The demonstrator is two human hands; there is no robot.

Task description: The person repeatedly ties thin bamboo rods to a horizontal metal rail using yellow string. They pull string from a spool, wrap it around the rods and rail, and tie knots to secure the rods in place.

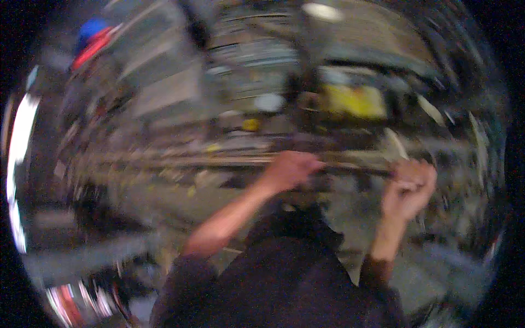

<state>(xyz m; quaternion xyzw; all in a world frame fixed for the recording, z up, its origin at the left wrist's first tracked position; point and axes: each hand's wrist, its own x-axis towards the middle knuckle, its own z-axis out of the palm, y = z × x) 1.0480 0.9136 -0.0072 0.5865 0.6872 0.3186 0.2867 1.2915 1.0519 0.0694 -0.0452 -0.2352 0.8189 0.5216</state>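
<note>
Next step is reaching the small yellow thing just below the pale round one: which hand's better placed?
Probably the left hand: it looks nearer the small yellow thing, while the right hand is farther right. Blur hides whether either holds the long strip.

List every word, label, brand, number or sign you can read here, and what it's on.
None can be read; the picture is too blurred.
Yellow object: too blurred to tell if it bears print.
Red-and-white object, lower left: the same.

A gap opens between left hand (295,168) and right hand (413,180), crossed by a long blurred strip (358,165)
</note>
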